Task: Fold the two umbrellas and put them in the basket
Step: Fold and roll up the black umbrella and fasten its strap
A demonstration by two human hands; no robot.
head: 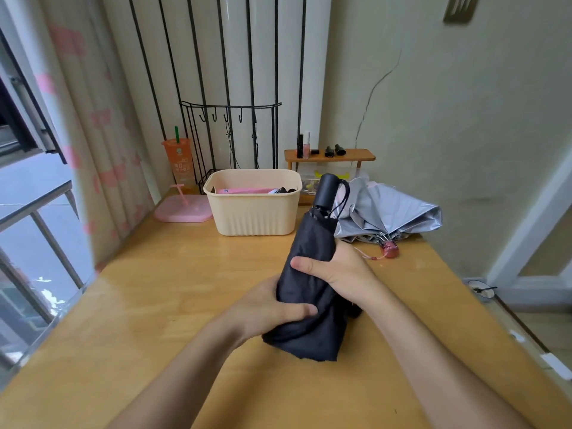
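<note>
The black umbrella (312, 243) is over the middle of the desk (173, 289). It is collapsed, and its round black handle points to the far edge, toward the basket (257, 218). Both hands are clamped on its canopy. The left hand (272, 308) holds the lower, looser part with the thumb across the cloth. The right hand (337, 270) grips higher, also with the thumb in front. The free end of the cloth hangs open and wrinkled, and I cannot tell if it touches the desk.

I judge that the step in hand is to gather and roll the canopy of this first umbrella. The next move calls for turning the cloth tight around the shaft and closing its strap, which I cannot see here. After that the umbrella goes into the basket.

The cream basket stands near the far edge, a little left of the middle, and already holds a pink thing and a dark thing. The silver umbrella (393, 212) lies near the far right corner, closed but not rolled, its pink handle (390, 249) toward the near side.

An orange cup (179, 162) at the far left corner carries printed characters, but they are too small to read.
</note>
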